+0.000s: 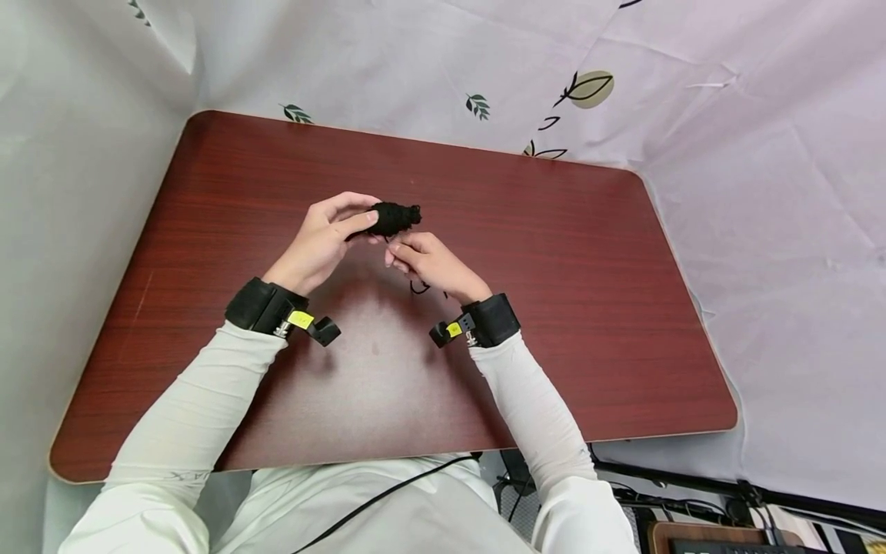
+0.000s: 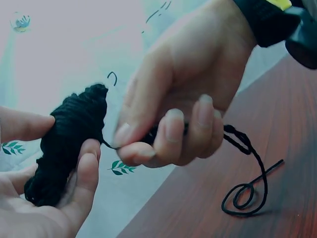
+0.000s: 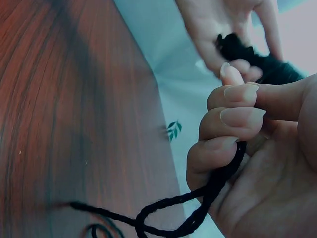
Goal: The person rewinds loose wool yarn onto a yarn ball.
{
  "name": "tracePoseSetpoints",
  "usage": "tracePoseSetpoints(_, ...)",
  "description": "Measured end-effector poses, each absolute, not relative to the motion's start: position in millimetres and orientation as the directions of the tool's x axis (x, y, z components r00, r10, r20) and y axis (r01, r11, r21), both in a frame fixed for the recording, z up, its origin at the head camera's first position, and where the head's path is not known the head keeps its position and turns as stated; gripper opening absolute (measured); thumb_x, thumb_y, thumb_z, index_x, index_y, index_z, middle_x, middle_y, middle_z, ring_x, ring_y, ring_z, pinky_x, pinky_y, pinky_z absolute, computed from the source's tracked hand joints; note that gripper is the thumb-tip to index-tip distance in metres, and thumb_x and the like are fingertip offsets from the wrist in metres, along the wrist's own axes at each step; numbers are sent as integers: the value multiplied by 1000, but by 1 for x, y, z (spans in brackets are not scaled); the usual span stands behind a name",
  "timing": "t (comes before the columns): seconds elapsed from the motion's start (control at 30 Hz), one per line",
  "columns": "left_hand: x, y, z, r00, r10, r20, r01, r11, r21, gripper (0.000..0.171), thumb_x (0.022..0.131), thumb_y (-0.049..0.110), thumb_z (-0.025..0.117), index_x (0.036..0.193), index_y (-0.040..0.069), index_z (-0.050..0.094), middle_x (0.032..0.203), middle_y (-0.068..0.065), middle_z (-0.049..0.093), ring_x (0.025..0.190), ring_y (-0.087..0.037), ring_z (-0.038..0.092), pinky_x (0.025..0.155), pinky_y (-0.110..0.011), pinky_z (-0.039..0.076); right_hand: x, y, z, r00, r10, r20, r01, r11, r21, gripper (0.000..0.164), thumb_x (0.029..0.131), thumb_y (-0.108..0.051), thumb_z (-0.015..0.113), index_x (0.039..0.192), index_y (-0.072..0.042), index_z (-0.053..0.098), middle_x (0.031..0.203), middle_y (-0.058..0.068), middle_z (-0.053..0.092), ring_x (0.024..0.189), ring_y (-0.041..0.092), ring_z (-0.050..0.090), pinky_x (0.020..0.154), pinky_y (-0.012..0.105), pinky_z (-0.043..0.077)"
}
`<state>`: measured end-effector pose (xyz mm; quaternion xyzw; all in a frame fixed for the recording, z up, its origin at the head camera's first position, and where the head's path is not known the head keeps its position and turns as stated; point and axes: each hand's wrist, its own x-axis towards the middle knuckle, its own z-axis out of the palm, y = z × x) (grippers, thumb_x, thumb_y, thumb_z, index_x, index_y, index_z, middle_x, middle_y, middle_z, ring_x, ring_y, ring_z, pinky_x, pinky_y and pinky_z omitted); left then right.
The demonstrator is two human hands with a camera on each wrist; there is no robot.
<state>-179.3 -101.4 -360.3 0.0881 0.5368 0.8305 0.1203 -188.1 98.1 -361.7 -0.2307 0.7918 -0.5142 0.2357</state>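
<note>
A wound bundle of black yarn point(image 1: 393, 218) is gripped by my left hand point(image 1: 320, 240), thumb on one side and fingers on the other. Strands wrap tightly around its middle in the left wrist view, where the bundle point(image 2: 74, 134) stands tilted. My right hand point(image 1: 436, 264) pinches a single strand close beside the bundle between thumb and forefinger. The other fingers curl over more of the yarn. Out of the right palm hangs a loose tail of black yarn point(image 3: 171, 202), looping down; in the left wrist view the tail point(image 2: 265, 186) ends in a small coil over the table.
A dark red wood-grain table point(image 1: 588, 308) lies under both hands. White cloth point(image 1: 388, 69) with leaf prints hangs around its back and sides. Each wrist wears a black camera band point(image 1: 493, 319). Cables and a brown-edged device point(image 1: 720, 535) are at the lower right.
</note>
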Motion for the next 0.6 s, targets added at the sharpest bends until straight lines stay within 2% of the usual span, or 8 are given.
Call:
tracePoseSetpoints(0.17,-179,-102,-360,-933,358,42,-107,-385,917,27,92,9,65,118,1,61,116,-10,60,85,-19,62,78,-26,54,-193,105,-366,-792,-591,-155,-65,334,-940,30,105,-18,40,94,6,54,68,4,42,53,14,33,51,26,31)
tracePoseSetpoints(0.33,-179,-103,-361,-898,439,23,-104,-263,959,31,91,12,68,119,1,63,120,-11,59,91,-19,63,80,-28,54,-198,111,-365,-824,-556,-110,-58,276,-960,21,103,-18,46,90,-4,55,67,3,41,56,18,35,55,33,31)
tracePoseSetpoints(0.47,-179,-104,-362,-885,466,-1,-72,-135,988,34,89,16,71,120,3,64,119,-10,63,98,-19,64,82,-28,55,-202,114,-360,-834,-548,-72,-124,312,-942,31,103,-30,48,83,-7,53,68,1,38,61,17,35,58,28,31)
tracePoseSetpoints(0.6,-178,-105,-364,-896,444,-18,-36,-33,999,34,88,20,72,118,6,66,116,-6,65,97,-19,66,83,-30,56,-206,113,-352,-847,-524,-90,-135,375,-917,37,102,-37,47,78,-9,50,66,-1,31,60,15,29,58,25,28)
